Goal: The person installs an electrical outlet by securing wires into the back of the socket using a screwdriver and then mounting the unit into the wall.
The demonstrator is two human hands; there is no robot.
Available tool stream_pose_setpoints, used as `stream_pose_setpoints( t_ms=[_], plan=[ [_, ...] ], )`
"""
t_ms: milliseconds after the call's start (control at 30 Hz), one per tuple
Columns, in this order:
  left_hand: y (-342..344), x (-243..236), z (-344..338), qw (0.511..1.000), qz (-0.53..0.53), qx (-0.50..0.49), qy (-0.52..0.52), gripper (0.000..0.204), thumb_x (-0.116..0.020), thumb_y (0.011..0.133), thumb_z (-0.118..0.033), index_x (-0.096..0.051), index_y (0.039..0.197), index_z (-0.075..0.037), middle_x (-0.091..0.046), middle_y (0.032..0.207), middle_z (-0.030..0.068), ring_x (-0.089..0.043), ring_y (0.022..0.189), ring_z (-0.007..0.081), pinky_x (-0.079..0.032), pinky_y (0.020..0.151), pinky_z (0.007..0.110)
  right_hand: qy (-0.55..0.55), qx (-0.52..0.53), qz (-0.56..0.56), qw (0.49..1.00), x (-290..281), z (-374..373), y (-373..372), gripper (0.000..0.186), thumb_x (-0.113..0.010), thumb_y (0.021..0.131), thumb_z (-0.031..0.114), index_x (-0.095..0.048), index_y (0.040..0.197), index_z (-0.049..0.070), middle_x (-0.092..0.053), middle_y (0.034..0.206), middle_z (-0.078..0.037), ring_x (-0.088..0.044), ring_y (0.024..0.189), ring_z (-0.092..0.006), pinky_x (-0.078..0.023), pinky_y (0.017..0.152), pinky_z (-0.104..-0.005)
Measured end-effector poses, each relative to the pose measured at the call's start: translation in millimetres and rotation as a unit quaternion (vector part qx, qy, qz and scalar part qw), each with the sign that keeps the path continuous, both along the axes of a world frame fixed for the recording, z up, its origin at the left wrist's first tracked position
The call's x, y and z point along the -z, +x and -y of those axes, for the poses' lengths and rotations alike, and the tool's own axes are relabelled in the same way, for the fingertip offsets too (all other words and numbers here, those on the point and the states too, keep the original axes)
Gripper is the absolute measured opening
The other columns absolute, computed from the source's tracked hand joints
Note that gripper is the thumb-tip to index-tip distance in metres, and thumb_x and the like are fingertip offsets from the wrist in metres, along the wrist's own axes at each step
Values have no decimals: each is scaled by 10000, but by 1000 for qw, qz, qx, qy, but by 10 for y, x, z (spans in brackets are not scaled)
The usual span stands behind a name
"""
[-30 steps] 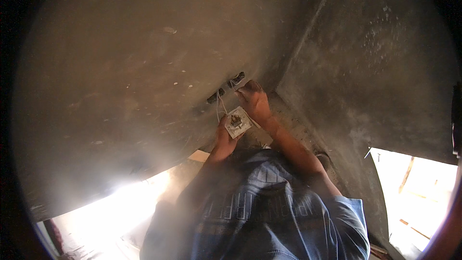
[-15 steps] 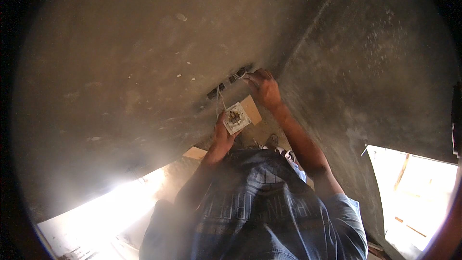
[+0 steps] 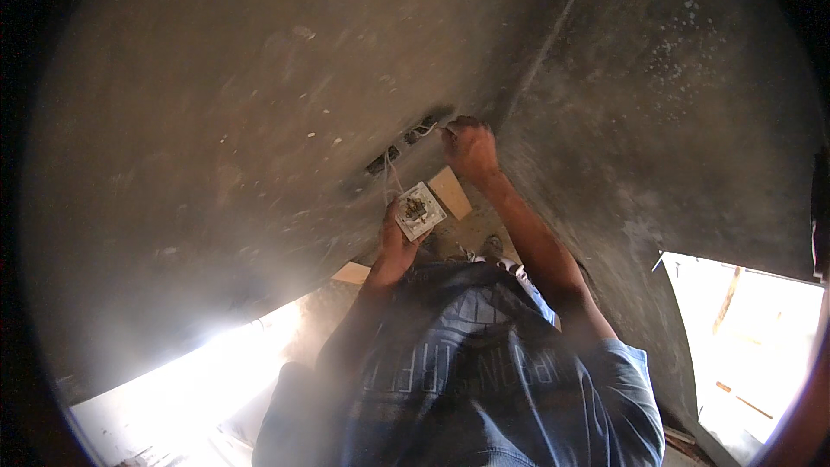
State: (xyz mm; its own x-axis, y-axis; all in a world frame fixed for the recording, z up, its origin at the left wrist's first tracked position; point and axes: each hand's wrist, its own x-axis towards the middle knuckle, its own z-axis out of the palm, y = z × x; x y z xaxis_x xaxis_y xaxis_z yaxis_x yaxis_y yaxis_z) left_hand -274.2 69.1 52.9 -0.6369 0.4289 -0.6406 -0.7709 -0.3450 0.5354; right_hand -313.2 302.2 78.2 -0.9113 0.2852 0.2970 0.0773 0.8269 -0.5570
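Note:
A square white electrical fitting [image 3: 419, 209], back up with a brass-coloured inner part showing, rests in the closed grip of my left hand [image 3: 399, 239]. Thin white wires [image 3: 392, 173] run from it up to dark box openings [image 3: 380, 163] in the plastered wall. Beside the upper opening, my right hand [image 3: 469, 150] is closed, its fingertips pinching a pale wire [image 3: 427, 129].
Grey plastered walls [image 3: 216, 121] meet in a corner just right of my hands. A tan rectangular board [image 3: 450, 191] is below, near my shoe [image 3: 494, 245]. Bright openings show at lower left [image 3: 194, 380] and lower right [image 3: 748, 346]. My shirt fills the lower middle.
My right hand has risen along the wall to the upper opening with the wire. My left hand and the fitting moved slightly up and left in view; the tan board has come into fuller view.

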Motion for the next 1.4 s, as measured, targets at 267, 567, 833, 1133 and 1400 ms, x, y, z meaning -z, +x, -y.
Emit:
stream_pose_setpoints(
  t_ms=[267,567,833,1133,1400],
  plan=[
    [-14,119,1,999,39,3,26,445,-444,1000,-441,-539,1249,-85,-626,1165,82,-626,1050,257,-521,906,416,19,-60,-167,984,-340,4,12,144,-685,825,132,-705,875,-2,-649,829,-175,-628,807,-344,-496,730,-446],
    [-23,189,-4,999,14,0,47,440,-453,1003,-412,-517,1269,-67,-603,1223,98,-606,1112,275,-512,944,434,-193,-43,-67,978,-419,6,-163,237,-666,873,204,-677,843,-30,-641,765,-212,-622,633,-305,-483,626,-405],
    [-10,90,-50,997,55,-43,29,440,-447,1004,-407,-505,1268,-59,-582,1237,117,-588,1124,293,-502,941,446,-395,-10,52,917,-437,1,-1,503,-566,943,470,-690,859,-10,-637,715,-137,-628,680,-217,-489,631,-397],
    [-31,256,-45,998,47,-8,36,429,-413,1011,-405,-510,1259,-70,-595,1202,104,-611,1086,271,-504,935,439,-775,-160,223,569,-265,143,-99,508,-446,1012,452,-603,1198,7,-645,909,-54,-618,871,-160,-511,754,-334],
    [-65,219,45,996,25,20,80,481,-389,1010,-442,-510,1274,-59,-611,1180,120,-618,1069,305,-535,882,443,-766,-208,68,605,145,349,122,360,-638,949,217,-580,1261,46,-645,1103,-26,-605,1041,-160,-477,867,-330]
  ],
)
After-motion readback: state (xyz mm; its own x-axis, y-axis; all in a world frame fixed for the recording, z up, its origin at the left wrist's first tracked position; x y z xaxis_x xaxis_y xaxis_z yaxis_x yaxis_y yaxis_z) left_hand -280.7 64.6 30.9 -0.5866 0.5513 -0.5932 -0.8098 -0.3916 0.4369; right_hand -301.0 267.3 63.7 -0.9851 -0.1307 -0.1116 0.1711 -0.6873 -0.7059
